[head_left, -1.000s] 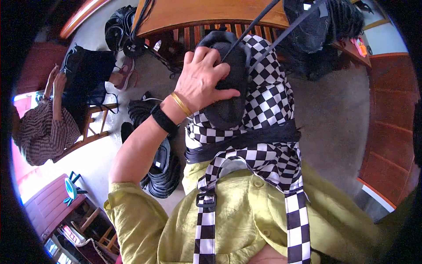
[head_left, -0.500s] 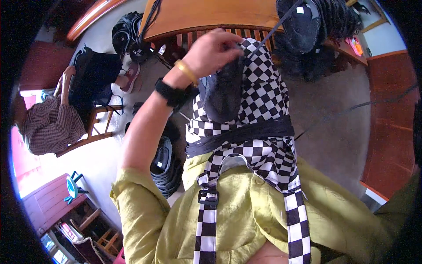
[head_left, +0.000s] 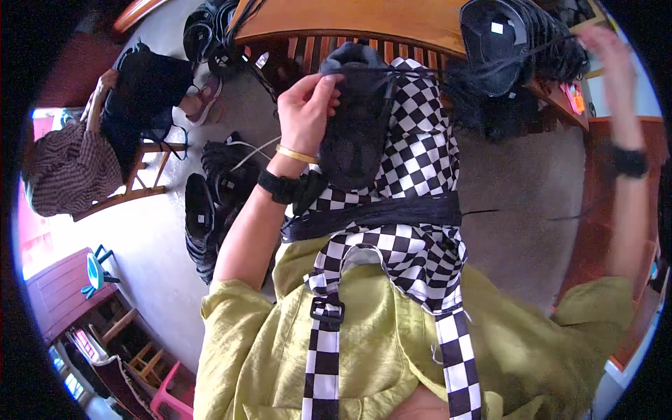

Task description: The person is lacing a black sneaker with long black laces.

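A black shoe [head_left: 353,133] lies sole-down on my lap, over a black-and-white checkered apron [head_left: 420,133]. My left hand [head_left: 308,105] is closed in a pinch at the shoe's left edge, near its opening. A black shoelace [head_left: 413,71] stretches from those fingertips across the shoe toward the upper right. At its far end is my right hand [head_left: 607,52], raised high and smeared by motion, with the lace running into its fingers. A bundle of black laces [head_left: 378,215] is tied or draped across my waist.
Beyond my lap stands a wooden table [head_left: 350,17]. Nested black shoes [head_left: 493,49] are stacked at its right, with more black shoes [head_left: 203,217] on the floor at left. Another person [head_left: 77,168] sits at far left holding dark material. A wooden panel [head_left: 623,231] stands at right.
My right hand has come into view at the upper right, where the lace is drawn out. My left hand has moved down and left from the shoe's top to its left edge.
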Action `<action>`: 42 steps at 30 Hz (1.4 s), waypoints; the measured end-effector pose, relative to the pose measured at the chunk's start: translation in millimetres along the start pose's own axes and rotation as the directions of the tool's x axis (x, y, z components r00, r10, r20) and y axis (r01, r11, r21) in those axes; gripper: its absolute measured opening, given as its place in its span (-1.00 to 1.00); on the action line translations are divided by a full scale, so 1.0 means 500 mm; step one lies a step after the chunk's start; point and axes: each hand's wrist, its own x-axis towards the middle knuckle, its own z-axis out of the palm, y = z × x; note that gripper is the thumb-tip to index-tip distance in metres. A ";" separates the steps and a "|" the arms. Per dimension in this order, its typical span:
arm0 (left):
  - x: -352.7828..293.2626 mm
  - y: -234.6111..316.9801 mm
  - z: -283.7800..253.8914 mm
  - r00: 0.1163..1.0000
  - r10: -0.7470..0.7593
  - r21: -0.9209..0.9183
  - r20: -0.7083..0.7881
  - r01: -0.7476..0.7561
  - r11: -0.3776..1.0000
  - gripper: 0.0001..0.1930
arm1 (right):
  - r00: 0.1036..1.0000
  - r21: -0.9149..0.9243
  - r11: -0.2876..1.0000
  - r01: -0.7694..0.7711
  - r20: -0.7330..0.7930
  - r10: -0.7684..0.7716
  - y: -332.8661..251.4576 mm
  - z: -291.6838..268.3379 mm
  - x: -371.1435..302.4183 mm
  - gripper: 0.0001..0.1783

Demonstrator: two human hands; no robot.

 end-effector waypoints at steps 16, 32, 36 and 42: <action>0.003 -0.042 -0.025 0.984 -0.137 -0.407 0.112 0.171 0.897 -0.75 | 0.694 0.136 0.821 0.554 0.468 -0.547 -0.116 0.509 -0.300 -0.87; 0.011 -0.062 -0.025 0.980 -0.193 -0.599 -0.044 0.129 0.790 -0.73 | 0.869 -0.005 0.899 0.439 0.258 -0.423 -0.118 0.543 -0.393 -0.68; 0.012 -0.055 -0.020 0.980 -0.198 -0.617 -0.014 0.148 0.773 -0.72 | 0.941 0.044 0.978 0.204 0.268 -0.208 -0.143 0.537 -0.365 -0.65; 0.013 -0.053 -0.017 0.978 -0.210 -0.607 0.003 0.168 0.776 -0.71 | 0.873 -0.188 0.951 0.245 0.470 -0.133 -0.161 0.545 -0.287 -0.79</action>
